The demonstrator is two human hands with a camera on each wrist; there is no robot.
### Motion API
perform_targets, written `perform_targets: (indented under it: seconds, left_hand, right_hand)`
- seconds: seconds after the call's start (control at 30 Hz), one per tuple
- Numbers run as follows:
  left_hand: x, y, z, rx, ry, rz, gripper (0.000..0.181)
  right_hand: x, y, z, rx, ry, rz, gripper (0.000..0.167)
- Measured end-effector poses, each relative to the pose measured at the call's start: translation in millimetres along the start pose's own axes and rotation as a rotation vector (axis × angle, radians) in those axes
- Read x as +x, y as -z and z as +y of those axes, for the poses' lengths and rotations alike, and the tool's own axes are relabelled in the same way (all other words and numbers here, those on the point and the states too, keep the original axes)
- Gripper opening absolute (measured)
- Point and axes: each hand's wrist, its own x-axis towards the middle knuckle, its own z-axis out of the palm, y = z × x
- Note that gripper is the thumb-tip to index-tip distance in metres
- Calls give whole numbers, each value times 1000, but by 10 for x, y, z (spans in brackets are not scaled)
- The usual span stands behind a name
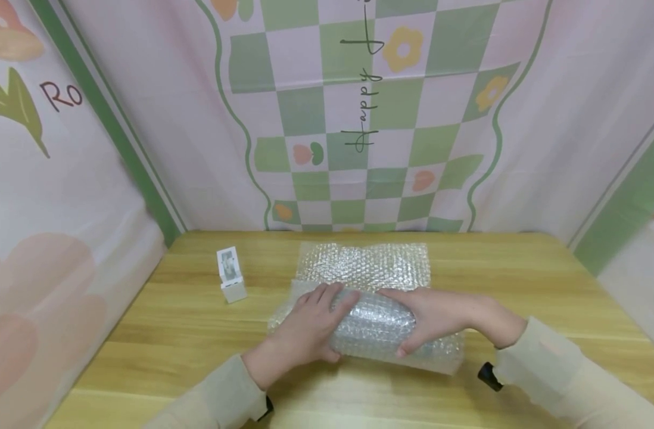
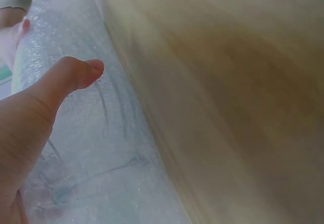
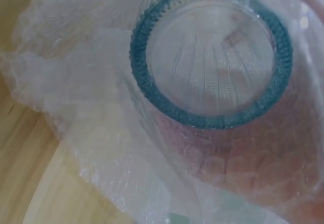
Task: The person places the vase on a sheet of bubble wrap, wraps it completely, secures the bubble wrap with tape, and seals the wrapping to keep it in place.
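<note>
A clear glass vessel [image 3: 210, 62] with a ribbed wall and a blue-green round end lies on its side inside a roll of bubble wrap [image 1: 375, 328]. Whether it is a cup or a vase cannot be told. My left hand [image 1: 308, 328] grips the roll's left part, fingers over the top and thumb [image 2: 71, 77] on the near side. At the right end, my right hand [image 1: 439, 313] holds the roll between its thumb and fingers. A flat stretch of bubble wrap [image 1: 364, 265] extends behind the roll. Loose wrap sticks out past the glass's round end.
A small white box [image 1: 231, 277] with a printed picture stands at the left on the wooden table [image 1: 161, 333]. Patterned cloth [image 1: 380, 119] hangs behind the table, with more cloth at both sides. Dark items [image 1: 490, 376] sit beneath the sleeve cuffs.
</note>
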Motion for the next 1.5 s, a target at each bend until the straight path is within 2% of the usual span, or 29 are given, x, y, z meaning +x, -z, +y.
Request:
perform_targets:
  seconds: [0.07, 0.3, 0.4, 0.6, 0.7, 0.87, 1.07, 1.27, 1.5]
  left_hand:
    - [3, 0, -3, 3, -5, 4, 124]
    - [5, -13, -20, 32, -50, 12, 122]
    - [4, -17, -26, 49, -66, 17, 123]
    - [5, -27, -39, 36, -72, 32, 123]
    - [10, -23, -40, 32, -76, 36, 122]
    - [18, 3, -35, 16, -61, 15, 121]
    - [7, 4, -55, -18, -3, -28, 121]
    - [3, 13, -86, -33, 2, -23, 120]
    - [10, 28, -120, -49, 24, -38, 122]
  right_hand:
    - [-4, 1, 16, 10, 2, -4, 117]
    - [-51, 13, 139, 110, 53, -37, 93]
    - [-52, -14, 202, 145, 72, -47, 89]
    - [-30, -110, 347, 215, 132, -17, 67]
    - [-30, -153, 404, 234, 142, -1, 62]
    - [-35, -140, 443, 303, 137, -41, 59]
    - [-64, -42, 499, 413, 110, -92, 65]
    - [-121, -13, 545, 395, 57, -89, 66]
    - [-145, 5, 559, 388, -3, -43, 68]
